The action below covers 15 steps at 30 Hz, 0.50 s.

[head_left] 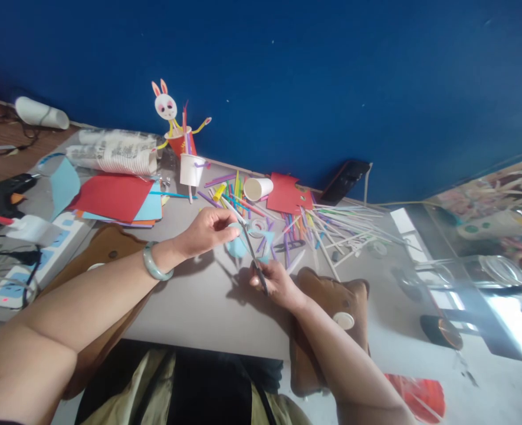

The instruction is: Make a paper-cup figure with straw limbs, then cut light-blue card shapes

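Observation:
My left hand [210,232], with a jade-coloured bangle on its wrist, is pinched on a small piece of light blue paper [236,247] over the middle of the table. My right hand [276,283] grips a pair of dark-handled scissors [252,254], whose blades point up and left, close to the left fingertips and the paper. How the paper lies against the blades cannot be made out. Behind the hands are a roll of clear tape [258,227] and a dark pair of snips [289,245].
Coloured pipe cleaners and straws [347,221] spread behind my hands, near a white paper cup [258,189]. A rabbit figure [166,107] stands in a red cup at the wall. Red paper [114,195], a power strip [43,260] and a glue gun [4,195] lie left. Brown cushions [331,295] lie under my forearms.

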{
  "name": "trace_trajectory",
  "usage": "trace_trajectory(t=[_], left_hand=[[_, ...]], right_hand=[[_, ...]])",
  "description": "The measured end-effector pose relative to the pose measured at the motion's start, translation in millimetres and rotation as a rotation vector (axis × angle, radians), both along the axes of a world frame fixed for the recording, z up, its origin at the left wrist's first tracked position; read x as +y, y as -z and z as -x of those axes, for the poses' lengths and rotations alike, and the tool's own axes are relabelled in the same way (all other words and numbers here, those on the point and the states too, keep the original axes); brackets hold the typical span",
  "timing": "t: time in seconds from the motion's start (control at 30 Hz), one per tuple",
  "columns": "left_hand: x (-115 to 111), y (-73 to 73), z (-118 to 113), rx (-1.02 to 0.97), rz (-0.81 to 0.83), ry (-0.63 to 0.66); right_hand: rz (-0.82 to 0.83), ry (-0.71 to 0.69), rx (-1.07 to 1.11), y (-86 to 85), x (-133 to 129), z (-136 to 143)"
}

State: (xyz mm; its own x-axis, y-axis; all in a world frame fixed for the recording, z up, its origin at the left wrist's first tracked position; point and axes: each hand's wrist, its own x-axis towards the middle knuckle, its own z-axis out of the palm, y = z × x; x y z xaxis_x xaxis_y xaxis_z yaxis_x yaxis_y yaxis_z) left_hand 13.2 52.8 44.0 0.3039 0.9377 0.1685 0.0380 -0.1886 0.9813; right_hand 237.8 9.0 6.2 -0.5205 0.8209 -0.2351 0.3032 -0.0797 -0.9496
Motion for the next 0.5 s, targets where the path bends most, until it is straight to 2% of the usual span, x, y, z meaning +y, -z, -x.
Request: trace_trajectory(t=[0.1, 0.27, 0.37, 0.5], left_hand=[[2.7, 3.8, -2.0, -0.038, 0.051, -0.018], [12.5, 11.6, -0.3, -0.102, 0.154, -0.106], [18.0, 13.6, 3.6, -0.024, 0.144, -0.145], [23.2, 21.1, 4.4, 0.184, 0.121, -0.135]], right_hand=[[-0.005, 0.069, 0.006, -1.4, 1.7, 1.5], [-0.14, 0.248, -0.043, 0.0, 8.6, 1.2], [-0.256, 0.384, -0.089, 5.9, 12.2, -1.1], [-0.442, 0.508, -0.174, 13.2, 14.6, -3.5]])
